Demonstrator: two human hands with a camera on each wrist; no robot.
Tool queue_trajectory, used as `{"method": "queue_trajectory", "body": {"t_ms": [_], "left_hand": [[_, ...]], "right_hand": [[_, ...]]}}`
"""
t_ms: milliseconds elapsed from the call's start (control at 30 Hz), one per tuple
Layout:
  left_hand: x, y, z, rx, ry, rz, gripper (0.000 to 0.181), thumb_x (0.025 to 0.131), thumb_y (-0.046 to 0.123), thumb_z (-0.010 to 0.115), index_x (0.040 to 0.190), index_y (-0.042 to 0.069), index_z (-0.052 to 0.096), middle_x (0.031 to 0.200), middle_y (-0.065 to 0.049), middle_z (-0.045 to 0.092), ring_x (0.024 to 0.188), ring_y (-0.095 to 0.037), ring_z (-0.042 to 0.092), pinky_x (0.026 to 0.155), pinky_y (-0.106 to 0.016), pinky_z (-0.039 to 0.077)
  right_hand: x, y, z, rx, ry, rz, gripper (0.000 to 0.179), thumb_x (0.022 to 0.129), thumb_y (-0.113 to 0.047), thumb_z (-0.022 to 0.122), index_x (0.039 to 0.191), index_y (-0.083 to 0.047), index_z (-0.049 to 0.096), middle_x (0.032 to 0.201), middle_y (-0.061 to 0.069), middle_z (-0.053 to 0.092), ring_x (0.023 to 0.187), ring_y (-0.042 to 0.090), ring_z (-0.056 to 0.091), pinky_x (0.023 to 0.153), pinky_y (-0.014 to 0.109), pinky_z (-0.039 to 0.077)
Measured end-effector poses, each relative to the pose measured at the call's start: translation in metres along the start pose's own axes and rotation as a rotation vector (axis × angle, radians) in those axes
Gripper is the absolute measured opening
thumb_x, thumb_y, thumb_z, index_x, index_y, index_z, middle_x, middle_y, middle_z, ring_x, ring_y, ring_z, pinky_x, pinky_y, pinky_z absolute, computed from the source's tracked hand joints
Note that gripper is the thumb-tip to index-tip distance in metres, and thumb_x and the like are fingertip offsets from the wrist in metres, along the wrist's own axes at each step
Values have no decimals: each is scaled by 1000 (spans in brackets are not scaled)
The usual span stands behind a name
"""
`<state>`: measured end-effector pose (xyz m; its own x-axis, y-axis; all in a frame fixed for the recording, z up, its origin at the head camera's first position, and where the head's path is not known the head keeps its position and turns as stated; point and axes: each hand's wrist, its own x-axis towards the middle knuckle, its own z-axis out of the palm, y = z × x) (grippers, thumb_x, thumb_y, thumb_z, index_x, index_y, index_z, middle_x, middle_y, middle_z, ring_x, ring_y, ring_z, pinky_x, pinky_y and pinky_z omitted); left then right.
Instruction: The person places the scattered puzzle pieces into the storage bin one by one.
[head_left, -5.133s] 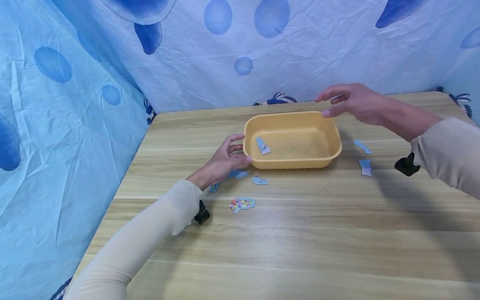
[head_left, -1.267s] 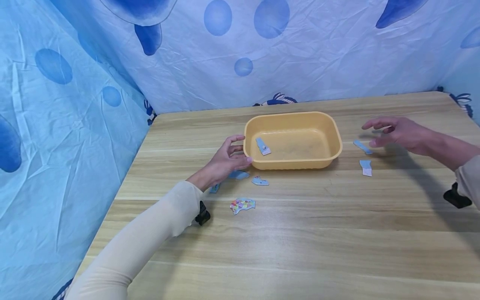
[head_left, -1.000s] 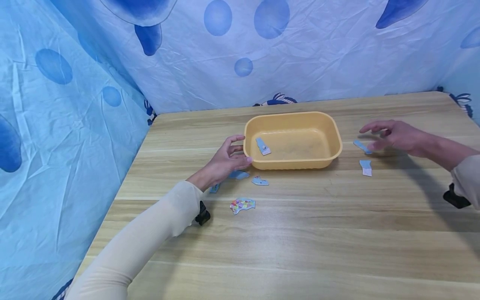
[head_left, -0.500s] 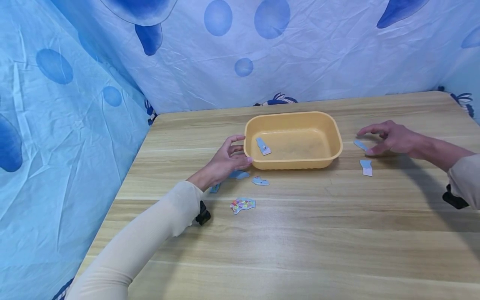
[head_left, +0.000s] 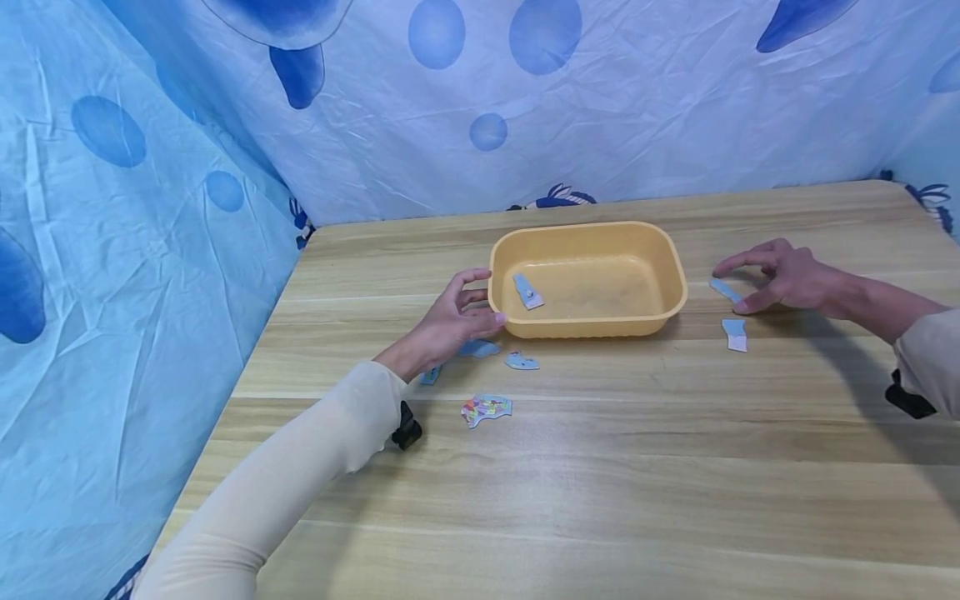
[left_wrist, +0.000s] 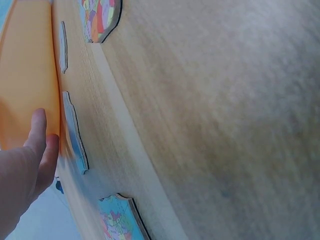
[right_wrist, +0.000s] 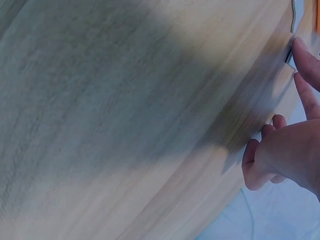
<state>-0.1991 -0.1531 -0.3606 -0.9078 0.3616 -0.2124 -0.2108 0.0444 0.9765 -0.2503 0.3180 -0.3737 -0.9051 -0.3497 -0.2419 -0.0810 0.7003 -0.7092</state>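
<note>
My left hand (head_left: 450, 321) rests its fingers and thumb against the left end of a yellow plastic basin (head_left: 585, 327). In the left wrist view, two digits lie nearly straight along the basin wall (left_wrist: 30, 75). A blue puzzle piece (head_left: 528, 292) lies inside the basin, near its left end. At the right, my right hand (head_left: 787, 277) has its thumb and index finger at the two ends of a narrow blue puzzle piece (head_left: 724, 290), which lies flat on the table. Just in front of it is a blue-and-white puzzle piece (head_left: 735, 335).
Left of centre on the wooden table (head_left: 600, 500) lie a multicoloured puzzle piece (head_left: 486, 408), a small blue piece (head_left: 522, 361), another blue piece (head_left: 478, 348) and one partly hidden by the left wrist (head_left: 431, 377). A blue curtain (head_left: 360, 142) borders the table behind and to the left.
My right hand has come from the basin's back right corner down to the narrow puzzle piece, and its thumb and index finger have closed in on it. My left hand has stayed put.
</note>
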Motion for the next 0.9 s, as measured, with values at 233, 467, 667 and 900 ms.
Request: {"method": "queue_trajectory", "body": {"t_ms": [233, 467, 667, 900], "left_hand": [[0, 0, 0, 5, 9, -8, 71, 87, 1, 69, 144, 20, 30, 143, -16, 37, 128, -30, 47, 93, -37, 52], [1, -1, 0, 8, 13, -10, 71, 87, 2, 69, 143, 21, 31, 143, -16, 37, 127, -30, 47, 93, -37, 52], [1, -1, 0, 10, 13, -9, 72, 87, 2, 69, 144, 20, 30, 143, -16, 37, 128, -30, 47, 92, -35, 52], [1, -2, 0, 14, 14, -5, 72, 87, 2, 69, 144, 20, 30, 143, -16, 38, 127, -30, 48, 92, -36, 52]], "right_hand": [[2, 1, 3, -81, 48, -42, 56, 75, -14, 83, 125, 1, 61, 138, 26, 39, 131, 46, 22, 99, 67, 15], [0, 4, 4, -110, 48, -58, 55, 78, -15, 81, 125, 2, 59, 134, 27, 31, 125, 47, 19, 93, 65, 13], [-2, 5, 7, -145, 67, -56, 56, 79, -19, 81, 126, 1, 58, 135, 28, 28, 124, 46, 18, 93, 67, 14], [-1, 7, 11, -248, 122, -124, 52, 76, -15, 82, 121, 1, 62, 130, 28, 35, 122, 48, 23, 91, 68, 14]]}}
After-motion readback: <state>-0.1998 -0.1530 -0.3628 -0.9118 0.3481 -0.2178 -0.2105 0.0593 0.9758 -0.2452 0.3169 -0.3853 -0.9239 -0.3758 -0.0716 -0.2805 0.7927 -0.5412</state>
